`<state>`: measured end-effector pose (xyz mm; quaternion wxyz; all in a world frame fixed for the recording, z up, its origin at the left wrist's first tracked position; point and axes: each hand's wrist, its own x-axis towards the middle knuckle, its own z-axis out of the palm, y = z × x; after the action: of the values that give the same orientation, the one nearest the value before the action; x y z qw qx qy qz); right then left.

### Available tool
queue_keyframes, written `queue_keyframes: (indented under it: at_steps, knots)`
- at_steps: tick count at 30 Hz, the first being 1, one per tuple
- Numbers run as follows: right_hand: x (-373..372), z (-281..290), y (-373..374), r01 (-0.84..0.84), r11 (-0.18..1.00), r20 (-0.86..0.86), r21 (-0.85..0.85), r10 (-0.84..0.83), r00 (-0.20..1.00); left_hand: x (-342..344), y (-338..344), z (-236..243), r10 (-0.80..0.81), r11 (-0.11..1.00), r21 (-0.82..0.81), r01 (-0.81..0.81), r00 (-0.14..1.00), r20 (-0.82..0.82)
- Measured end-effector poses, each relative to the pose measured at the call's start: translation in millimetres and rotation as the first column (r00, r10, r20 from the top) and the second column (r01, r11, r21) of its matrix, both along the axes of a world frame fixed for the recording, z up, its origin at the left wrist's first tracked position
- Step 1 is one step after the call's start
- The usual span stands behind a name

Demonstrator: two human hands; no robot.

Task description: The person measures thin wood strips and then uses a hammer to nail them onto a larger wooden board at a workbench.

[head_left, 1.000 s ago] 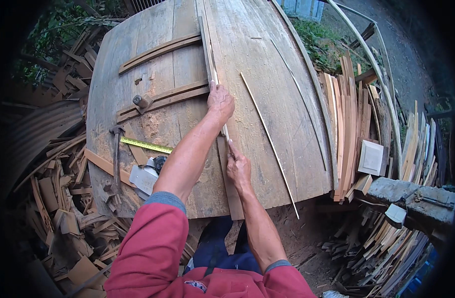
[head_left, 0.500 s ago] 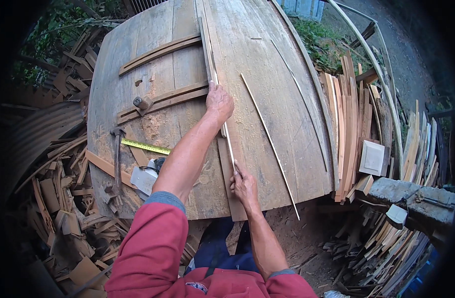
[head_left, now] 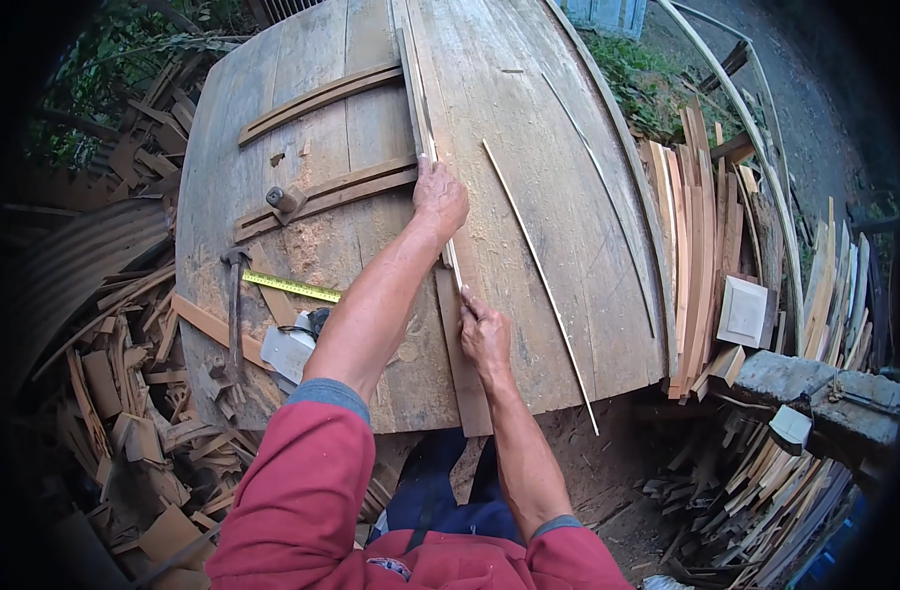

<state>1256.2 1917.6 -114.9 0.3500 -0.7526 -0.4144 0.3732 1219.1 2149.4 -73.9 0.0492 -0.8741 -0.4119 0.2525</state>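
A long wooden frame with grooved slats lies on the wooden work table. Along the frame's right-hand rail runs a thin pale wooden strip. My left hand is closed over the strip and the rail, with its fingertips at the joint of the nearer slat. Closer to me, my right hand pinches the near end of the same strip, its index finger stretched along it. A flat board lies under the strip and reaches past the table's front edge.
Left on the table are a hammer, a yellow tape measure and a wooden peg-like block. Two thin strips, one nearer, lie at right. Scrap wood heaps at left; boards stand at right.
My right hand has moved forward along the rail, closer to my left hand, and the thin strip's near end has gone with it. My left hand stays at the same joint.
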Motion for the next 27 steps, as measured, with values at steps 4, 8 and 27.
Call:
queue_keyframes:
  at_steps: [4,8,27]
  knots:
    - [4.8,-8.5,18.8,-0.005,0.996,-0.021,0.085,0.007,1.0,1.8,-1.1,-2.4,-0.011,1.0,0.012,0.011,1.0,0.006]
    - [5.4,-10.3,36.0,-0.034,0.997,-0.035,0.073,0.036,0.999,0.8,-0.8,-2.8,0.004,1.0,-0.004,-0.004,1.0,-0.006]
    - [22.0,-8.6,47.2,-0.11,0.993,-0.176,-0.04,0.101,0.979,8.0,4.7,3.7,-0.03,1.0,-0.004,0.03,0.999,-0.023]
